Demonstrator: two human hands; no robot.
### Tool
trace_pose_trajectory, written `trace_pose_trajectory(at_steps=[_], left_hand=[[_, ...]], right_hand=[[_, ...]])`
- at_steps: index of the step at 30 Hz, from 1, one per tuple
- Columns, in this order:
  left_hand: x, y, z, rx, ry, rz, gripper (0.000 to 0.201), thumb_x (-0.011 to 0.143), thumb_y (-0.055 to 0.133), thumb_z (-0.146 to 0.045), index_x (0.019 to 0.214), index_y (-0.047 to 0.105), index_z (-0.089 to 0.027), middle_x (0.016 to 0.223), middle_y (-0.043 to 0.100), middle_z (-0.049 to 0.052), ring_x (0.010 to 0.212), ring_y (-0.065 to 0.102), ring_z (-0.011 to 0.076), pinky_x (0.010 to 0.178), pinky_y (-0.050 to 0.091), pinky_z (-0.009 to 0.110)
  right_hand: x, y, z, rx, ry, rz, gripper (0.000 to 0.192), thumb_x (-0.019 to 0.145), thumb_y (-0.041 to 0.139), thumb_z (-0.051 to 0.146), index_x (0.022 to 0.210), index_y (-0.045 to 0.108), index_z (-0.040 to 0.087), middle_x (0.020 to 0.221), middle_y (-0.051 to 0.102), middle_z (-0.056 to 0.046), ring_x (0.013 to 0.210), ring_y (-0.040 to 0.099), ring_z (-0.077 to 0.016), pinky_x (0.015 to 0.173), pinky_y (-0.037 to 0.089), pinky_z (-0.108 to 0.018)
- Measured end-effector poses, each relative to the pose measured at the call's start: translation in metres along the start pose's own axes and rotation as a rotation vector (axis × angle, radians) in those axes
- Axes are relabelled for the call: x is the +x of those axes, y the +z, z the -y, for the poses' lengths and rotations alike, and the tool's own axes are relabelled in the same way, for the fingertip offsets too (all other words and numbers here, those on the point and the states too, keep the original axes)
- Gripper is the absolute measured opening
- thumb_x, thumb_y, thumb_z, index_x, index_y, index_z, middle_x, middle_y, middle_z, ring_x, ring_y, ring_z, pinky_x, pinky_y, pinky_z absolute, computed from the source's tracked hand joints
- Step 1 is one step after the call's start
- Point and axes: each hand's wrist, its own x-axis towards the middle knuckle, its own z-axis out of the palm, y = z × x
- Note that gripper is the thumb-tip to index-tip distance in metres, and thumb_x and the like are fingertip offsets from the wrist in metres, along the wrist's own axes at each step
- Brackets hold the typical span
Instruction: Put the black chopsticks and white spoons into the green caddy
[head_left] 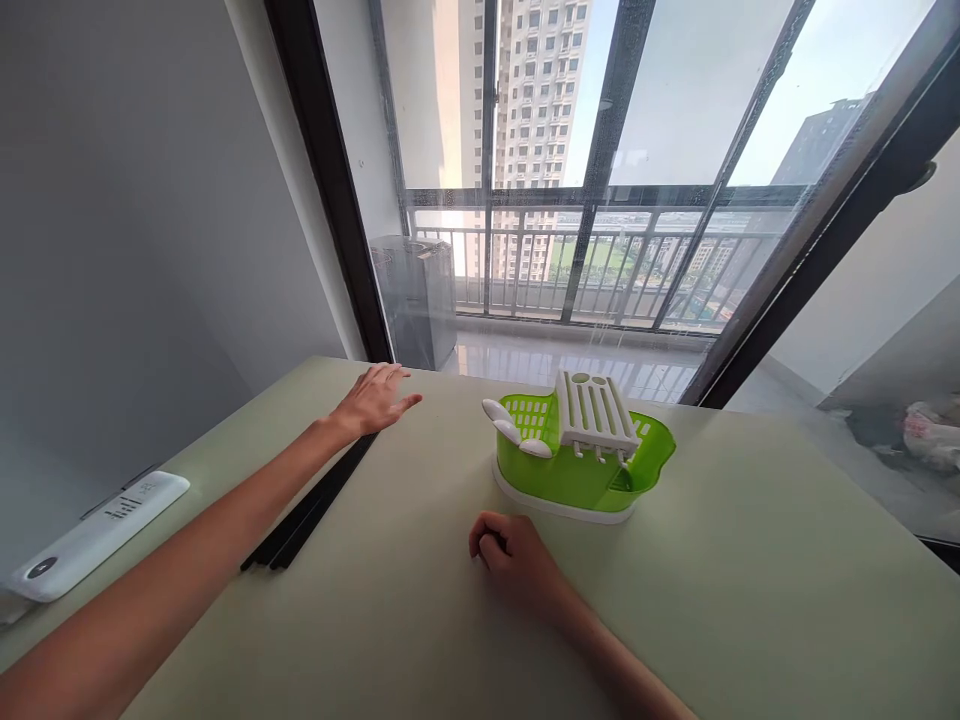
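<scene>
the pale green bench (750,600) runs back to a glass wall, with wide bare room at front and right. one green drainer basket (577,470) sits mid-bench, with one white slotted rack (596,410) and two white spoons (517,430). the left hand (373,398) lies flat, fingers spread, empty, over the far end of a bundle of black sticks (311,510). the right hand (510,550) is curled into a loose fist on the bench, holding nothing, just before the basket. one white remote (97,530) lies at the left edge.
</scene>
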Motion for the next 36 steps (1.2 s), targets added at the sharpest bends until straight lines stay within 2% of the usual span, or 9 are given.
trace_pose_trajectory(at_steps=[3,6,8,11,15,18,26,31,36], left_hand=[[-0.001,0.002,-0.048,-0.058,0.308,-0.094,0.048,0.099,0.048,-0.054,0.129,0.063,-0.021,0.150,0.052,0.012,0.145,0.036,0.0312,0.123,0.021,0.046],[-0.007,0.003,-0.093,-0.150,0.426,-0.180,0.045,0.107,0.031,-0.047,0.122,0.065,-0.021,0.131,0.065,0.010,0.129,0.052,0.0264,0.116,0.032,0.042],[-0.014,0.005,-0.115,-0.185,0.485,-0.170,0.046,0.108,0.028,-0.046,0.117,0.065,-0.021,0.121,0.068,0.010,0.117,0.059,0.0248,0.107,0.041,0.040],[-0.021,0.012,-0.136,-0.166,0.589,-0.091,0.043,0.104,0.039,-0.053,0.116,0.064,-0.020,0.119,0.069,0.010,0.108,0.063,0.0249,0.097,0.048,0.040],[-0.023,0.025,-0.147,-0.055,0.708,-0.003,0.058,0.086,0.064,-0.068,0.118,0.065,-0.019,0.113,0.073,0.010,0.101,0.067,0.0273,0.090,0.052,0.041],[-0.019,0.032,-0.152,0.006,0.793,0.020,0.061,0.081,0.068,-0.071,0.112,0.069,-0.019,0.106,0.076,0.010,0.097,0.069,0.0263,0.080,0.052,0.036],[-0.003,0.039,-0.163,0.194,0.915,-0.044,0.048,0.088,0.063,-0.066,0.091,0.074,-0.020,0.080,0.078,0.004,0.065,0.071,0.0183,0.054,0.040,0.027],[0.001,0.042,-0.164,0.230,1.060,-0.026,0.038,0.092,0.064,-0.058,0.098,0.073,-0.021,0.082,0.079,0.001,0.061,0.071,0.0160,0.047,0.033,0.025],[0.001,0.046,-0.162,0.267,1.150,-0.090,0.040,0.099,0.054,-0.055,0.089,0.070,-0.020,0.071,0.073,0.000,0.054,0.065,0.0118,0.045,0.032,0.023]], right_hand=[[0.000,0.000,0.001,0.007,0.004,0.002,0.022,0.075,0.046,0.008,0.066,0.062,0.020,0.054,0.051,0.005,0.053,0.042,-0.0114,0.052,0.026,-0.024],[0.000,-0.001,0.000,0.008,0.010,0.010,0.022,0.075,0.046,0.009,0.067,0.062,0.020,0.054,0.051,0.005,0.052,0.042,-0.0110,0.051,0.025,-0.024],[0.000,-0.001,-0.001,0.005,0.010,0.012,0.022,0.076,0.046,0.009,0.067,0.063,0.020,0.054,0.051,0.005,0.051,0.041,-0.0107,0.051,0.024,-0.024],[0.001,-0.001,-0.002,0.018,-0.014,0.003,0.022,0.076,0.046,0.009,0.067,0.063,0.020,0.054,0.052,0.006,0.051,0.043,-0.0104,0.052,0.026,-0.023],[0.002,0.000,-0.001,0.042,-0.051,-0.018,0.023,0.075,0.046,0.007,0.065,0.062,0.020,0.055,0.053,0.006,0.054,0.046,-0.0102,0.056,0.030,-0.022],[0.002,0.000,0.000,0.045,-0.055,-0.021,0.023,0.074,0.046,0.006,0.064,0.062,0.020,0.055,0.054,0.006,0.054,0.046,-0.0102,0.056,0.030,-0.022],[0.003,0.000,0.002,0.035,-0.028,-0.012,0.024,0.074,0.047,0.005,0.063,0.062,0.020,0.055,0.056,0.005,0.053,0.047,-0.0099,0.055,0.029,-0.022],[0.002,0.001,0.001,0.023,-0.041,-0.028,0.024,0.075,0.047,0.006,0.065,0.063,0.020,0.058,0.058,0.004,0.058,0.051,-0.0107,0.056,0.029,-0.022],[0.004,0.002,-0.001,0.017,-0.039,-0.031,0.024,0.075,0.047,0.006,0.065,0.063,0.020,0.061,0.061,0.003,0.061,0.053,-0.0118,0.059,0.032,-0.022]])
